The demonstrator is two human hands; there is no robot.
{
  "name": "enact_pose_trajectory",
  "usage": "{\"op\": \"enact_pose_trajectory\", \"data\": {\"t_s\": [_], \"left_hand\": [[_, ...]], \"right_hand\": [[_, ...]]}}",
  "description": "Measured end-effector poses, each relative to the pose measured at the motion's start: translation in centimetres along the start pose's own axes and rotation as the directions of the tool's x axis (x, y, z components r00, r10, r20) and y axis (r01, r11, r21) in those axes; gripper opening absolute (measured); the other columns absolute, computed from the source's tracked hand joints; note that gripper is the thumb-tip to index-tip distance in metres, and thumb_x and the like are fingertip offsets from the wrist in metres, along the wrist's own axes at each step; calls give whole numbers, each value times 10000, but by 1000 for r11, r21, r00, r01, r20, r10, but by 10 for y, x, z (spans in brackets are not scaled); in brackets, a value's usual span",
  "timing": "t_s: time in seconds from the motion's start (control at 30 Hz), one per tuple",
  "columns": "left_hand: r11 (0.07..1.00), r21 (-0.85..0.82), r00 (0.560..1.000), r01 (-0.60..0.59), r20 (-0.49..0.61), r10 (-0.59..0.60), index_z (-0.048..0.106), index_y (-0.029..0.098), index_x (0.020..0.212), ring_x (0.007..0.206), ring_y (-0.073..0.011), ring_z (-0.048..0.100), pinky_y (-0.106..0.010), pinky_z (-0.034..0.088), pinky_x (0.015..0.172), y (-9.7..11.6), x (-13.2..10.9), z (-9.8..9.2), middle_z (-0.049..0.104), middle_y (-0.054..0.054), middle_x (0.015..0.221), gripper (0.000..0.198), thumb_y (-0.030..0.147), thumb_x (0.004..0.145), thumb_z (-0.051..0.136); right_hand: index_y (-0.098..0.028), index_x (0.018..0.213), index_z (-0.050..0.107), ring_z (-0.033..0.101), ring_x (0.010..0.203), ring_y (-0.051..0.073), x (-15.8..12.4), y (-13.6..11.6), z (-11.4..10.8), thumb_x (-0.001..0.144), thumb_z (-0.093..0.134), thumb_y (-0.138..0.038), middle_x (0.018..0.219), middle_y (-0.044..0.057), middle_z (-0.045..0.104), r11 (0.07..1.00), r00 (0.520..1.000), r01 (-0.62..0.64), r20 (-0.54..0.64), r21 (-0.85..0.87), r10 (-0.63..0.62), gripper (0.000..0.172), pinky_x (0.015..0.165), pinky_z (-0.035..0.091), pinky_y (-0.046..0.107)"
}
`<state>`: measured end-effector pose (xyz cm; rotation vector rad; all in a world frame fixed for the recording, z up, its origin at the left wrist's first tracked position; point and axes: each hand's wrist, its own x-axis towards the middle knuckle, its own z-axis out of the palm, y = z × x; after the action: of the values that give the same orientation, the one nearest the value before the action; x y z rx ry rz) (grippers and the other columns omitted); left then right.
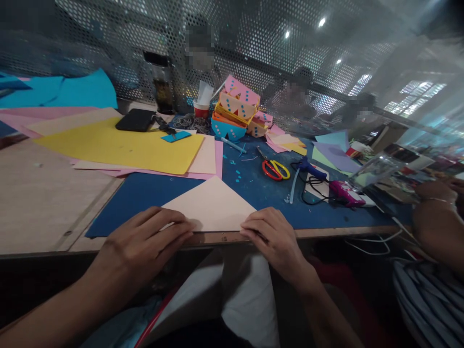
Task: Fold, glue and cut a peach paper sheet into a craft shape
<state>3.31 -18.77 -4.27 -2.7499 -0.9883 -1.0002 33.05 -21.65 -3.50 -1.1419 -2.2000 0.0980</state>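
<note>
A pale peach sheet of paper (212, 204), folded into a triangle, lies on a dark blue cutting mat (145, 195) at the near edge of the table. My left hand (145, 241) rests flat with its fingers stretched onto the paper's left corner. My right hand (270, 234) presses its fingers, held together, onto the paper's right corner at the table edge. Neither hand lifts the paper.
A yellow sheet (119, 147) over pink sheets lies at the left, a black case (135, 120) behind it. Red-and-yellow scissors (275, 169), a blue glue gun (308, 169), a pink device (346, 192) and stacked paper crafts (237, 108) sit further back. Another person's arm (437, 227) is at the right.
</note>
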Motion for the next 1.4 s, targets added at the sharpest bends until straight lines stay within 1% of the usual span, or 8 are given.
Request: {"op": "enact_pose_trajectory", "data": {"t_s": [0.43,0.57,0.7,0.83,0.93,1.1,1.2,1.4], "left_hand": [[998,10,998,-61,-31,61,689,225,1091,932,-175,633,-334,522,847,0,0,-2,707,-22,1029,156,228,965,597],[1000,-6,1000,11,-17,-11,685,268,1117,948,-186,636,-346,531,828,-3,-3,-7,699,-15,1044,194,303,1000,534],[995,64,997,78,22,-79,688,320,1155,973,-208,637,-376,523,829,-13,-18,-14,695,-8,1097,309,403,1034,415],[984,143,993,110,19,-114,697,332,1141,974,-203,628,-374,500,827,-21,-30,-19,693,5,1111,319,414,1034,407],[986,136,995,98,10,-100,698,309,1129,969,-186,622,-349,488,836,-22,-30,-24,694,5,1097,311,398,1034,416],[992,94,994,80,64,-86,687,290,1153,984,-199,594,-354,465,851,-20,-25,-30,697,-2,1089,266,330,1023,458],[993,91,996,71,52,-76,684,291,1155,967,-217,597,-383,463,860,-19,-27,-30,708,-3,1074,301,344,1032,414],[992,123,999,15,49,-21,676,261,1165,967,-202,596,-352,466,857,-22,-29,-30,702,-11,1081,250,312,1017,482]], "right_hand": [[-213,1020,662,589,966,168,-1,1,0,959,630,-187,1008,25,675,998,1000,13,-15,66,-12,73,853,461,345],[-211,1027,661,590,974,173,-2,2,-1,959,629,-184,1020,30,675,998,1000,15,-9,61,-15,80,862,465,351],[-210,1075,659,587,997,174,-3,3,-2,968,608,-170,1051,40,669,997,1000,14,4,71,-14,125,878,472,346],[-215,1075,672,579,1008,177,-4,4,-3,967,609,-174,1049,45,660,998,1000,-10,5,69,9,131,883,474,342],[-219,1061,682,579,991,178,-4,4,-3,957,627,-181,1032,43,660,998,1000,-10,-9,54,11,124,876,471,346],[-216,1046,681,591,983,183,-4,4,-3,950,628,-159,1025,45,669,999,1000,13,-26,43,-12,123,888,468,360],[-218,1048,681,596,979,182,-4,4,-1,947,628,-149,1019,44,673,998,999,19,-39,53,-17,133,884,474,359],[-216,1022,682,597,965,180,-5,7,0,942,636,-147,1004,39,677,998,999,22,-42,57,-20,115,867,478,357]]}}
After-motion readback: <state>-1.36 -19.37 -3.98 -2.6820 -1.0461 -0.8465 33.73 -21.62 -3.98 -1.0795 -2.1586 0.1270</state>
